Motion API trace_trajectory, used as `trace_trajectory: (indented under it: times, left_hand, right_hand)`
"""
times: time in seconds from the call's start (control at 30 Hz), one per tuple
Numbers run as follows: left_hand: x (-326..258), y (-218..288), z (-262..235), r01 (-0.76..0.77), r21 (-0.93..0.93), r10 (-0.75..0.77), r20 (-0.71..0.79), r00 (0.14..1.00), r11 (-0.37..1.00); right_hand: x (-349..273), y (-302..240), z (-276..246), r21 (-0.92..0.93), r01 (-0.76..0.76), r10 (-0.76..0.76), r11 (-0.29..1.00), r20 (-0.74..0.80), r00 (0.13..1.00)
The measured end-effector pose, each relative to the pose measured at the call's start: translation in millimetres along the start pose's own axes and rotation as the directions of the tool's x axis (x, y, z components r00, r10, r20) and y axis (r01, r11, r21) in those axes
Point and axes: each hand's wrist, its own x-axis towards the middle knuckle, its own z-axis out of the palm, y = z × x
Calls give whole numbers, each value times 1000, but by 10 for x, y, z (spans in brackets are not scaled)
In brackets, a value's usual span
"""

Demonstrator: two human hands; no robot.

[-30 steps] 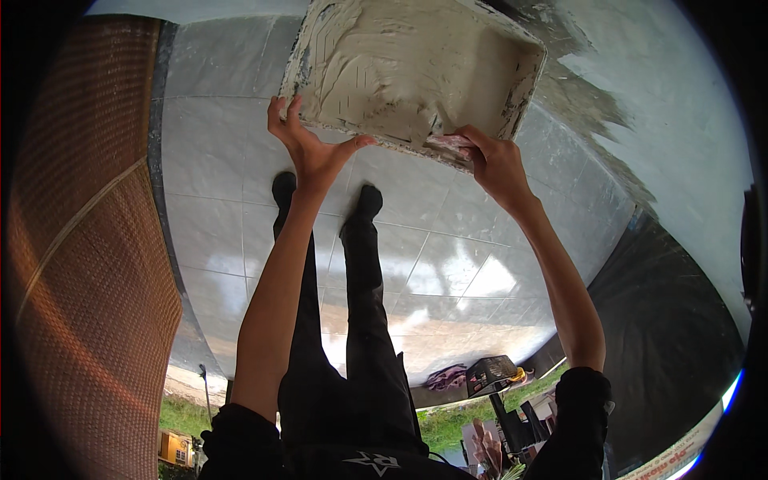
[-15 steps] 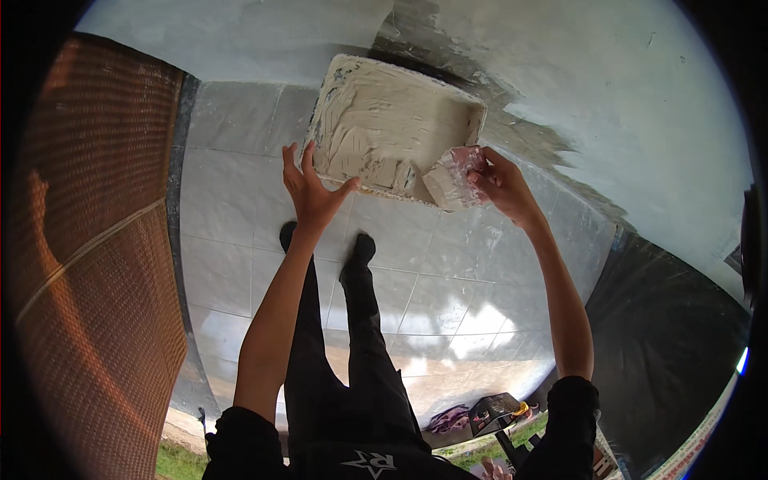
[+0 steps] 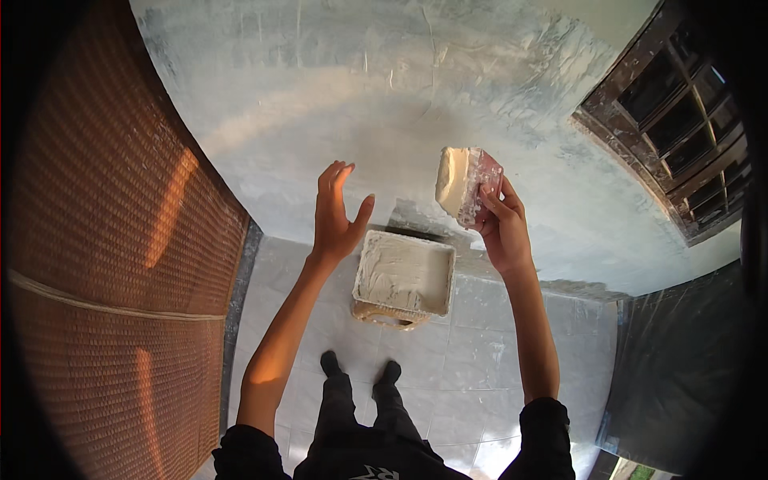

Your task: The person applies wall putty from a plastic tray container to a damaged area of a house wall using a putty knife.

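The right hand [image 3: 507, 232] grips a flat pink scraper [image 3: 488, 190] with creamy paste [image 3: 454, 182]. The left hand [image 3: 333, 222] spreads its fingers apart. A boxy white tray [image 3: 451, 277] sits near the grey tile floor [image 3: 500, 376]'s far edge.

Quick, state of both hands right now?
Left hand: open, empty, fingers spread.
Right hand: closed on a pinkish scraper loaded with pale paste.

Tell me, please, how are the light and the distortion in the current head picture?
Head view, left: orange streaks of light on the woven screen; head view, bottom: white glare on the floor; head view, rim: black corners, screen's edge bowed; head view, right of centre: the scraper in the right hand looks fairly sharp.
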Motion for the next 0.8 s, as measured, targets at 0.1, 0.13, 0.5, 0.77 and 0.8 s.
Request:
trace_trajectory:
  times: [0.1,0.13,0.5,0.77,0.8]
  left_hand:
    - [569,269,-341,-203,-43,199,-85,976,978]
    - [725,382,-435,-229,-48,224,-93,970,972]
    - [1824,1046,-1035,-448,-85,426,-196,883,890]
    - [2246,981,-934,-495,0,488,-166,857,869]
    - [2283,956,-910,-496,8,490,-170,855,868]
  right_hand:
    - [1,-509,452,53,126,-127,991,11,992]
    - [-4,-658,539,53,153,-154,987,11,988]
    - [-50,-1611,968,69,412,-415,909,40,909]
    - [260,-1992,927,-89,546,-553,833,-97,828]
    - [325,-2003,925,-84,548,-554,832,-89,828]
